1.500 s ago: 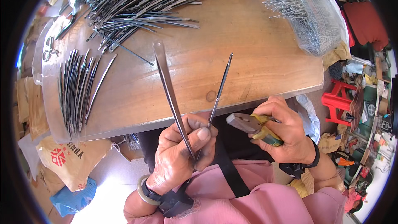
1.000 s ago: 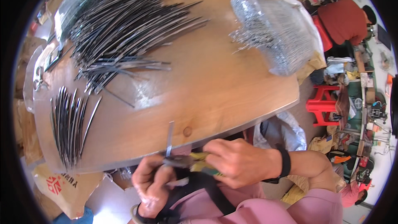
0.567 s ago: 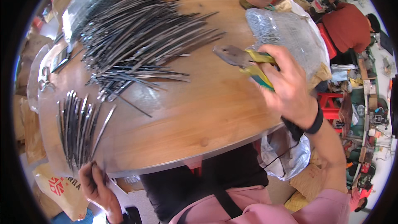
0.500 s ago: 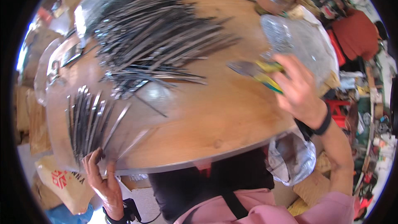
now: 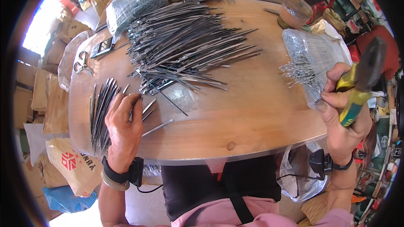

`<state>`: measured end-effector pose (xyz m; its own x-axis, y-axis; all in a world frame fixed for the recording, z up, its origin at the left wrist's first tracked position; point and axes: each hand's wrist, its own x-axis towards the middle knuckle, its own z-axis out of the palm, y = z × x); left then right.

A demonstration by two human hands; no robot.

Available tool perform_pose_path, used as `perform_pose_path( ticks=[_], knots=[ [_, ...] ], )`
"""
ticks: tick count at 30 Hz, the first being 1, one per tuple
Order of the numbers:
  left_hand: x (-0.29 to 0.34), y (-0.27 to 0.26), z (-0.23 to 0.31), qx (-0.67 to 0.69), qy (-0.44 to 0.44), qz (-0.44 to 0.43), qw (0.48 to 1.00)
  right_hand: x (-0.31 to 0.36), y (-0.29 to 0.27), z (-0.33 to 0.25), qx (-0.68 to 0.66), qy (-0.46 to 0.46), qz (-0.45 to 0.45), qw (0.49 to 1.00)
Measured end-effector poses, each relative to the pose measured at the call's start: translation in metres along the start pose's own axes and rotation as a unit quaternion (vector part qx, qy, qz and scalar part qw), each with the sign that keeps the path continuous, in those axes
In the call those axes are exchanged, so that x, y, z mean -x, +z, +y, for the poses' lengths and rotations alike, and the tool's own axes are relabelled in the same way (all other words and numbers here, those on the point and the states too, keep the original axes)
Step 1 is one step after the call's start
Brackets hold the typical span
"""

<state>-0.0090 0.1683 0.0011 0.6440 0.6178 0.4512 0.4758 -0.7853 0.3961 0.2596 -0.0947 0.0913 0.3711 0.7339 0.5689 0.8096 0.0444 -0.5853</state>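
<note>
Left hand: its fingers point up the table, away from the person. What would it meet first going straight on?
Probably the loose metal strips at the left hand's fingertips, then the big pile of strips beyond.

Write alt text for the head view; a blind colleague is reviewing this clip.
A person's left hand rests on a small row of thin metal strips on a round wooden table, while the right hand holds yellow-handled pliers raised. A large pile of strips lies beyond.
</note>
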Motion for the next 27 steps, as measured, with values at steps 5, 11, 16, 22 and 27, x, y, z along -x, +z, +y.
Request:
perform_pose_path(
  ticks=[5,11,16,22,27],
  knots=[
    [-0.026,0.019,-0.019,-0.013,0.057,-0.032,0.998,0.033,-0.008,0.008,-0.184,0.069,0.079,0.977],
    [-0.047,0.009,0.013,0.068,-0.041,-0.093,0.993,0.025,0.006,-0.005,-0.314,0.089,0.164,0.931],
    [-0.022,-0.027,0.041,0.259,-0.304,-0.141,0.906,0.058,0.020,0.016,-0.332,0.164,0.134,0.919],
    [0.099,-0.038,0.071,0.537,-0.544,-0.150,0.627,0.106,0.001,0.024,-0.154,0.197,0.036,0.968],
    [0.109,-0.037,0.112,0.703,-0.529,-0.067,0.471,0.100,-0.002,0.014,-0.202,0.289,0.043,0.935]
  ],
)
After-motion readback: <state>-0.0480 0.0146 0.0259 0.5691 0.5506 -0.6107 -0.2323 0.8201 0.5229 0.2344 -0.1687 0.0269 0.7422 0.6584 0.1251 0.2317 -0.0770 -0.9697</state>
